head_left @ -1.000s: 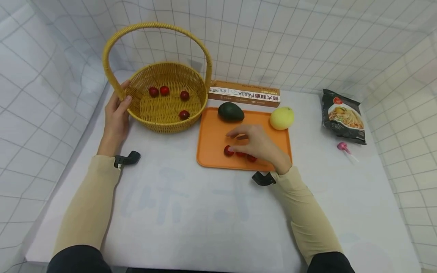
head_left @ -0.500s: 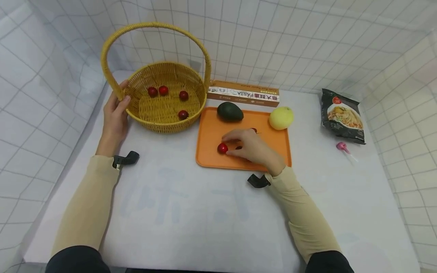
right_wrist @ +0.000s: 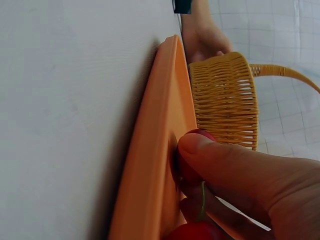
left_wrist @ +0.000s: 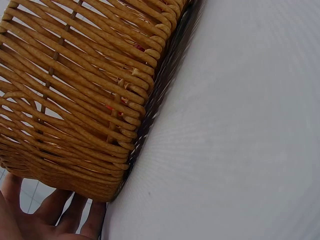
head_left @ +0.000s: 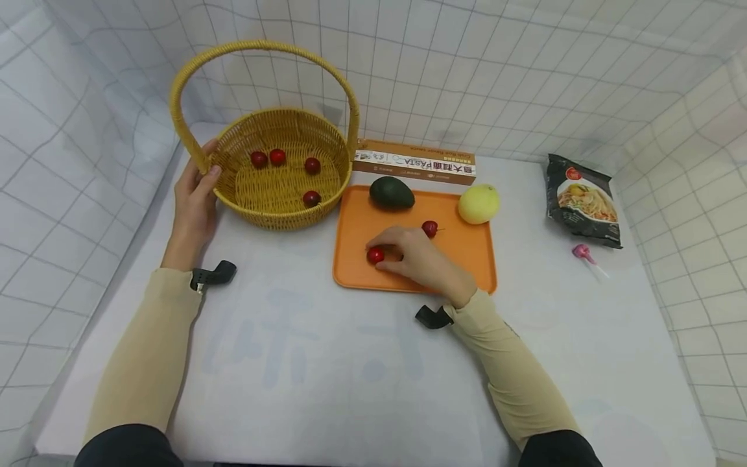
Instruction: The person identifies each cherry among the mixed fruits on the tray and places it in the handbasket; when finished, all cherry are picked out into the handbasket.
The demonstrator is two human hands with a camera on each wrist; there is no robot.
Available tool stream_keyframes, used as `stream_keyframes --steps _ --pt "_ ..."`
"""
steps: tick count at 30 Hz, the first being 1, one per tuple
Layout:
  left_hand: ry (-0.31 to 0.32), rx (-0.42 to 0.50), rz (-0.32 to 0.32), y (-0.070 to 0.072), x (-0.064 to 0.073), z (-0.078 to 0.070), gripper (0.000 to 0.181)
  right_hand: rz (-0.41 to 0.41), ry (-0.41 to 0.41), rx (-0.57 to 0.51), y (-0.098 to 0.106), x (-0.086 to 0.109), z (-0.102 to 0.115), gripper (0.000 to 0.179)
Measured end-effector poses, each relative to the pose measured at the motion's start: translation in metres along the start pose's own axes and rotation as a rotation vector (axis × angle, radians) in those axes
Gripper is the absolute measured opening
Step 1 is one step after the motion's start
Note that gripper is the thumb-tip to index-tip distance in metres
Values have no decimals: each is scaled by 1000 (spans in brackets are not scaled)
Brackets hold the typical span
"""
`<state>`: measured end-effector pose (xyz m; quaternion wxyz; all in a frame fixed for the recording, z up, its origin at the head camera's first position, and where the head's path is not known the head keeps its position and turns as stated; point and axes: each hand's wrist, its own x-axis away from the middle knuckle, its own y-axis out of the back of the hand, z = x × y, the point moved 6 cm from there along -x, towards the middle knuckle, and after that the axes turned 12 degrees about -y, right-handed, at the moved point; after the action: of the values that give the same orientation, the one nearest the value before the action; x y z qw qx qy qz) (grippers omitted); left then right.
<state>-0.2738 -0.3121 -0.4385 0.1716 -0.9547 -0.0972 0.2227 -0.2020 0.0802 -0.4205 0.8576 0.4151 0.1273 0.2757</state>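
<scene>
A yellow wicker basket [head_left: 280,207] with a tall arched handle stands at the back left, with several cherries [head_left: 312,166] inside. My left hand [head_left: 195,204] grips its left side, thumb at the rim by the handle's foot and fingers behind. On the orange tray [head_left: 356,227], my right hand [head_left: 417,256] pinches a cherry [head_left: 375,255] between thumb and fingers, near the tray's left end. A second cherry [right_wrist: 197,232] with a green stem shows below the fingers in the right wrist view. Another cherry [head_left: 430,228] lies just behind the right hand.
A dark green avocado [head_left: 391,193] and a pale yellow round fruit [head_left: 478,203] rest along the tray's back edge. Behind them lies a long pasta box [head_left: 415,162]. A black noodle packet [head_left: 585,202] and a pink lollipop [head_left: 583,251] are on the right.
My right hand has moved left over the tray, bringing a cherry with it and uncovering another cherry behind the knuckles. My left hand stays on the basket.
</scene>
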Motion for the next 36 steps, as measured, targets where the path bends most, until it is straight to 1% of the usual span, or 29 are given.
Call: stream_keyframes --steps 4,8,12,14,17,22,26,32,34,36 --pt "-4 1 3 -2 0 1 50 -30 -6 -37 4 -1 1 35" --pt "3 -13 6 -4 0 3 50 -64 -2 -80 17 -4 7 38" --pt "2 -34 5 -3 1 2 49 -113 41 -82 35 -16 20 38" --pt "-1 -42 3 -2 1 1 49 -135 66 -65 42 -25 29 37" --pt "2 -38 3 -2 1 1 50 -157 65 -60 48 -37 40 37" --pt "4 -47 15 -2 0 1 50 -179 26 -71 51 -58 55 38" --pt "5 -49 16 -2 0 -1 50 -201 8 -39 52 -76 66 37" --pt "-1 -38 15 0 0 -2 50 -190 11 -4 50 -102 80 35" --pt "-6 -30 8 0 0 -1 50 -189 16 10 49 -107 82 37" --pt "-2 -22 2 -2 0 0 49 -197 -6 17 49 -109 81 40"
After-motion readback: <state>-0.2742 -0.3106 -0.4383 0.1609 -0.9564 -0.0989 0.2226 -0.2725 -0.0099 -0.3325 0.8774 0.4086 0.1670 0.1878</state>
